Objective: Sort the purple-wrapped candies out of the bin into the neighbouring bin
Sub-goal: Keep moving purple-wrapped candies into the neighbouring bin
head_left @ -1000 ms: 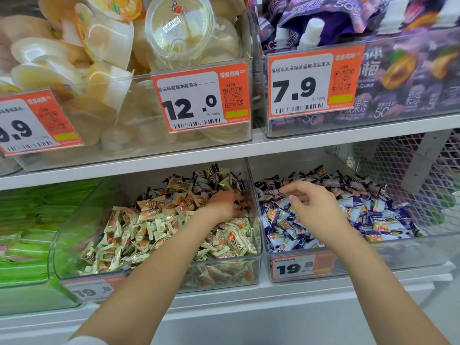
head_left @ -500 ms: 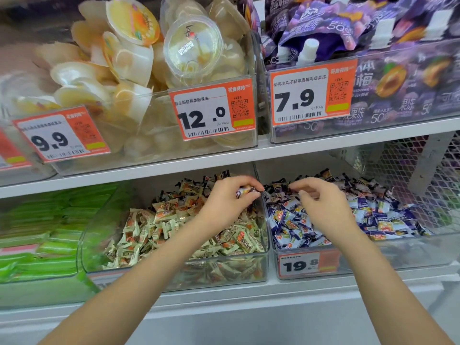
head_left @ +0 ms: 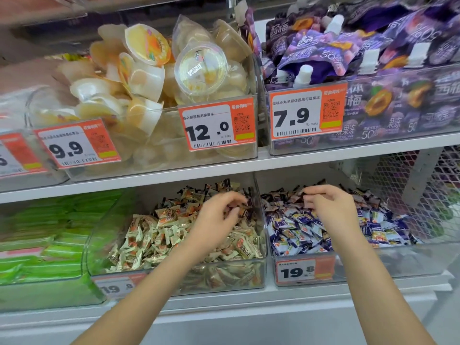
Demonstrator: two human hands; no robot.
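Two clear bins stand side by side on the lower shelf. The left bin (head_left: 258, 272) holds cream-and-orange candies with some dark purple-wrapped candies (head_left: 225, 185) at its back. The right bin (head_left: 423, 260) holds purple-and-white candies (head_left: 298, 235). My left hand (head_left: 216, 222) hovers over the left bin close to the dividing wall, its curled fingers and thumb pinching a dark purple-wrapped candy (head_left: 243, 210), blurred by motion. My right hand (head_left: 331, 210) is over the right bin with its fingertips drawn together; anything between them is hidden.
The shelf above (head_left: 174, 175) carries bins of jelly cups (head_left: 199, 68) and purple pouches (head_left: 311, 53) close over both hands. A bin of green packets (head_left: 44, 235) sits at the left and a white wire mesh panel (head_left: 443, 195) at the right. Orange price tags (head_left: 302, 271) front the bins.
My left hand came up out of the cream candies holding a purple candy near the divider, then dropped slightly. My right hand shifted a little right over its bin. The camera tilted upward.
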